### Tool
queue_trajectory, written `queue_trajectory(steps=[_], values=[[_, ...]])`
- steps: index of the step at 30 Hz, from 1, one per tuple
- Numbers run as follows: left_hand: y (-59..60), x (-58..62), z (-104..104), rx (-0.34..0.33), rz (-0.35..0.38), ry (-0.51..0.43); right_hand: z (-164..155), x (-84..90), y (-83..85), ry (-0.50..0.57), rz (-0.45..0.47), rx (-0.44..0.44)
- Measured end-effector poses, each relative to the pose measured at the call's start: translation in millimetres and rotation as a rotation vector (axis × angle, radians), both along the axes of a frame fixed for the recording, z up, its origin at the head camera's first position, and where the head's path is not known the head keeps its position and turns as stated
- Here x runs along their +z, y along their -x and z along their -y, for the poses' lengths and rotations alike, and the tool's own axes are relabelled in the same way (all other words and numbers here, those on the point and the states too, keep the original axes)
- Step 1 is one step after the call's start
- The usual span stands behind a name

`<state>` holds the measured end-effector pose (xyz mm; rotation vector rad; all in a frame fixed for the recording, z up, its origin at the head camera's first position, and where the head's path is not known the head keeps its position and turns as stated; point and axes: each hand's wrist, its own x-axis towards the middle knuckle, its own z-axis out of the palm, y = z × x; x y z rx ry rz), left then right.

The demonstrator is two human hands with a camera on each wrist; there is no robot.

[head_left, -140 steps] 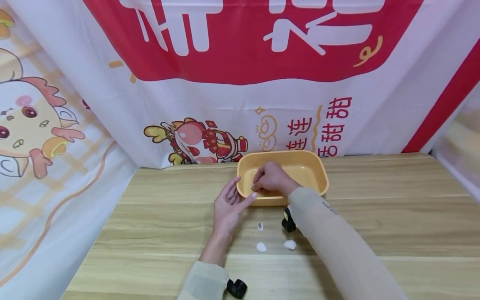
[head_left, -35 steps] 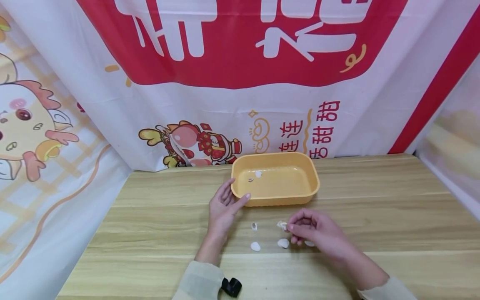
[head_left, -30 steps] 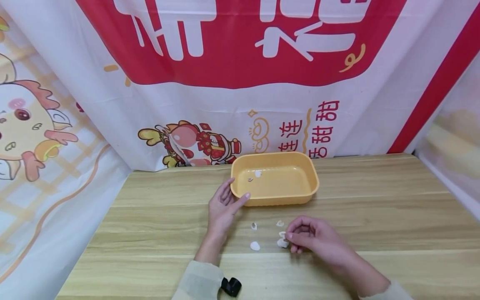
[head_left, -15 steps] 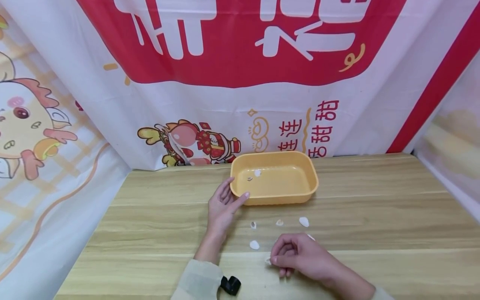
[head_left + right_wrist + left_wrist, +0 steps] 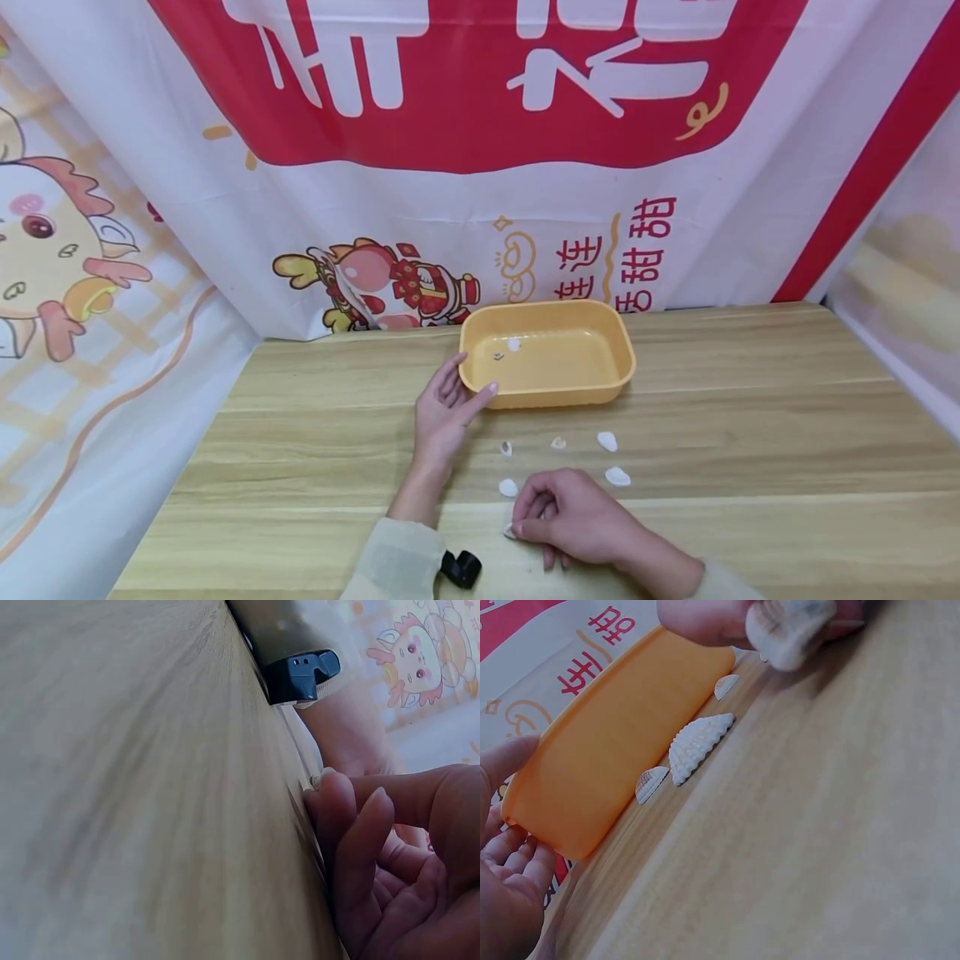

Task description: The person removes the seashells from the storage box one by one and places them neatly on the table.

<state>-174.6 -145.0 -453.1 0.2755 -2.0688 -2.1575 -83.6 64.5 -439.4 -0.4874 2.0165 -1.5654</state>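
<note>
The right hand point(image 5: 573, 521) is pinching a shell point(image 5: 787, 626) (thin, light, brittle, best taken by its edges) near the bench's front edge; the left hand point(image 5: 442, 412), fingers relaxed, is steadying the tray point(image 5: 618, 379).

Looking low across a pale wooden tabletop point(image 5: 802, 847) from the left wrist. Lying along the table from nine o'clock up toward twelve: an orange plastic tray point(image 5: 607, 765), seen from its outer wall. Resting against the tray's corner at eight o'clock: the left hand point(image 5: 506, 892), fingers relaxed and touching the wall. Sitting just beside the tray wall near the centre: a ribbed white shell point(image 5: 696, 744), a smaller tan shell point(image 5: 651, 784) touching its lower end, another small shell point(image 5: 726, 686) farther off toward twelve o'clock. Entering at twelve o'clock, blurred: the right hand point(image 5: 705, 619), pinching a whitish shell point(image 5: 787, 630) close above the table. Showing behind the tray at eleven o'clock: a banner point(image 5: 540, 637) with red characters.
</note>
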Motion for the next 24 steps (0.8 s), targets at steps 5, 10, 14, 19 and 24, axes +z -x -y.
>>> queue_trajectory(steps=[5, 10, 14, 19, 24], values=[[-0.3, 1.1, -0.2, 0.0, -0.004, -0.005, 4.1, 0.4, 0.9, -0.029, -0.016, -0.006], [-1.1, 1.5, -0.3, 0.0, -0.001, -0.003, 5.3, -0.1, 0.4, -0.041, -0.02, -0.02], [-1.3, 1.1, 0.0, 0.001, -0.003, -0.001, 5.8, -1.3, 0.1, -0.054, -0.025, -0.031], [-1.0, 0.5, 0.3, 0.003, -0.002, -0.002, 5.7, -3.5, 0.5, -0.063, -0.032, -0.036], [-0.7, 0.7, 0.2, -0.001, -0.006, -0.006, 5.0, -5.2, 1.8, -0.066, -0.043, -0.034]])
